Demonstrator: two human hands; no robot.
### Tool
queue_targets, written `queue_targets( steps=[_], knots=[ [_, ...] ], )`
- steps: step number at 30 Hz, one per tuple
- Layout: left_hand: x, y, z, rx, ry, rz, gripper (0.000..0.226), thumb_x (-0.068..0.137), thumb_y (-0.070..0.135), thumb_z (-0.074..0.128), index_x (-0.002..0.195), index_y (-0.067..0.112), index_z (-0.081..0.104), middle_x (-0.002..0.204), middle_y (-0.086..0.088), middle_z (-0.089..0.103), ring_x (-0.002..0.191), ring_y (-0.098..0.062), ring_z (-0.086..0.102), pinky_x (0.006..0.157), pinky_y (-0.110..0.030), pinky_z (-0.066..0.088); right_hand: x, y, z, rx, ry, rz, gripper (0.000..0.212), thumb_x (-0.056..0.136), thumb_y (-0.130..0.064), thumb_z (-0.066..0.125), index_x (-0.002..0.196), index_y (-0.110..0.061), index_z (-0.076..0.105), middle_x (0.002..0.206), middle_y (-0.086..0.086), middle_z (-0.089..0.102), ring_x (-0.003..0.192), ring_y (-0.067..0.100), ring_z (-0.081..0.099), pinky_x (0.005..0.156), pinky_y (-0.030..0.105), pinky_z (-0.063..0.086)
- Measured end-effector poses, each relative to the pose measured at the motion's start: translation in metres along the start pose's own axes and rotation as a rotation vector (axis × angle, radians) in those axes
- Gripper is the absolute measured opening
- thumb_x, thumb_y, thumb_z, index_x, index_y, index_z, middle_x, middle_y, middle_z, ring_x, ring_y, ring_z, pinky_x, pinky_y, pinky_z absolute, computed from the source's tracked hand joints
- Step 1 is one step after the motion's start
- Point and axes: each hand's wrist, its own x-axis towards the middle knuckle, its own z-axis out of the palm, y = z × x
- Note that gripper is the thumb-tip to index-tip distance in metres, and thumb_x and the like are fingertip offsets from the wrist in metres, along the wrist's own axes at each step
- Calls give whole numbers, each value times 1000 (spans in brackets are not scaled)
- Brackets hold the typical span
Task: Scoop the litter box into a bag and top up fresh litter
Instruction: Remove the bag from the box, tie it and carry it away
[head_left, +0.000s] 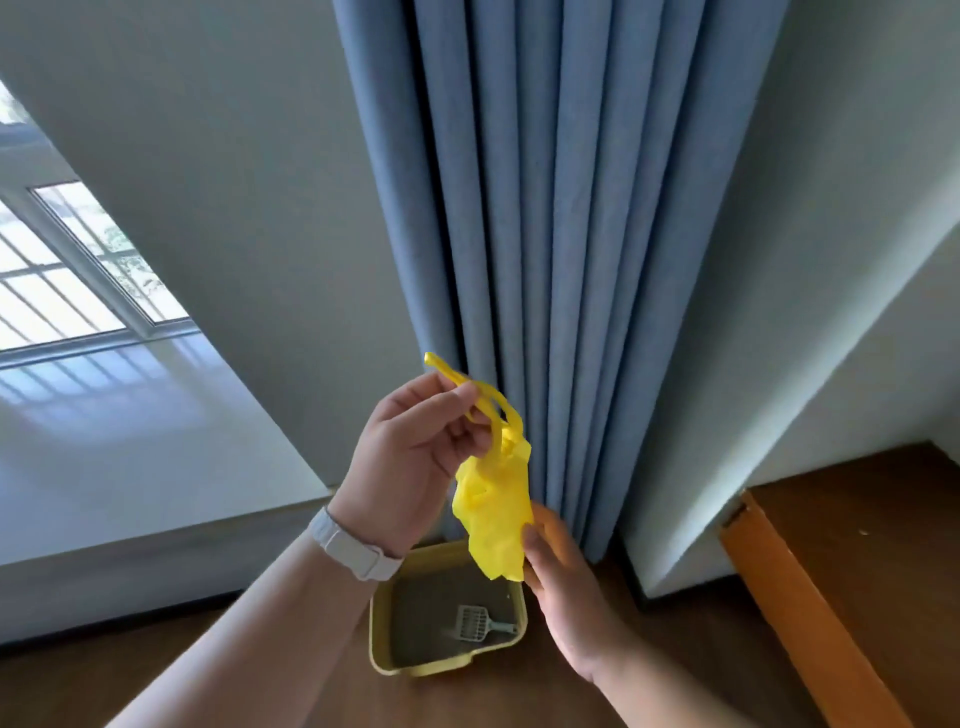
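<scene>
A crumpled yellow plastic bag hangs in the air in front of me. My left hand pinches its handles at the top, and my right hand grips its lower edge from the right. Far below on the wooden floor sits a yellow litter box with grey litter in it. A pale grey-green slotted scoop lies on the litter, its handle pointing right. A white band circles my left wrist.
A blue curtain hangs straight ahead, down to the floor behind the box. A white window ledge juts out on the left. An orange-brown board lies on the floor at the right.
</scene>
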Motion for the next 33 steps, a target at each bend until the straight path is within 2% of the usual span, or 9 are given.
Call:
queue_targets(
  steps=[4, 7, 12, 17, 22, 24, 26, 30, 33],
  knots=[
    [-1, 17, 28, 15, -80, -5, 13, 82, 10, 58, 71, 4, 61, 70, -10, 60, 58, -19, 55, 58, -25, 48, -24, -23, 0, -82, 52, -115, 73, 72, -65, 64, 134, -30, 48, 124, -9, 65, 117, 9, 59, 101, 29, 45],
    [-6, 23, 42, 18, -163, -32, 14, 82, 10, 58, 69, 7, 61, 69, -9, 60, 57, -17, 55, 58, -24, 48, -43, -33, 6, -103, 146, -176, 73, 71, -63, 62, 134, -29, 48, 120, -12, 66, 113, 4, 60, 92, 20, 46],
    [-24, 31, 57, -10, -302, -109, 18, 86, 6, 58, 69, 8, 58, 67, -7, 60, 55, -15, 55, 57, -22, 47, -78, -30, 27, 0, 374, -226, 57, 73, -57, 65, 125, -33, 57, 118, -8, 68, 114, 11, 62, 102, 37, 46],
    [-61, 33, 75, -52, -469, -206, 18, 92, 3, 54, 74, 8, 53, 68, -6, 58, 54, -14, 53, 56, -20, 47, -130, -29, 51, 85, 536, -250, 44, 81, -42, 61, 123, -31, 57, 116, -6, 69, 109, 8, 65, 90, 27, 50],
    [-102, 21, 98, -90, -617, -260, 25, 91, 5, 55, 67, 11, 58, 67, -6, 59, 56, -14, 54, 57, -21, 49, -192, -22, 66, 92, 704, -296, 30, 80, -41, 71, 110, -37, 64, 107, -11, 72, 105, 8, 66, 95, 35, 53],
    [-124, 13, 107, -103, -672, -324, 32, 94, 2, 51, 65, 11, 60, 67, -7, 58, 57, -15, 54, 58, -21, 50, -223, -7, 70, 98, 808, -266, 42, 81, -48, 67, 120, -33, 60, 114, -8, 70, 110, 11, 65, 101, 44, 50],
    [-150, 2, 118, -111, -728, -379, 24, 93, 4, 52, 71, 8, 59, 68, -8, 59, 57, -15, 54, 58, -21, 50, -256, 10, 74, 89, 889, -236, 53, 78, -60, 65, 124, -35, 58, 119, -8, 68, 114, 13, 62, 103, 48, 47],
    [-208, -22, 149, -136, -836, -474, 13, 87, 9, 60, 76, 4, 57, 68, -8, 61, 56, -15, 56, 59, -22, 51, -329, 40, 76, 112, 1051, -211, 39, 76, -64, 63, 111, -46, 62, 113, -13, 69, 111, 9, 63, 103, 46, 48],
    [-258, -36, 182, -158, -933, -536, 15, 86, 10, 60, 71, 7, 59, 67, -7, 60, 56, -16, 56, 58, -23, 50, -386, 58, 78, 126, 1142, -227, 40, 80, -58, 62, 116, -41, 61, 113, -13, 69, 110, 9, 63, 102, 46, 48]
  ],
)
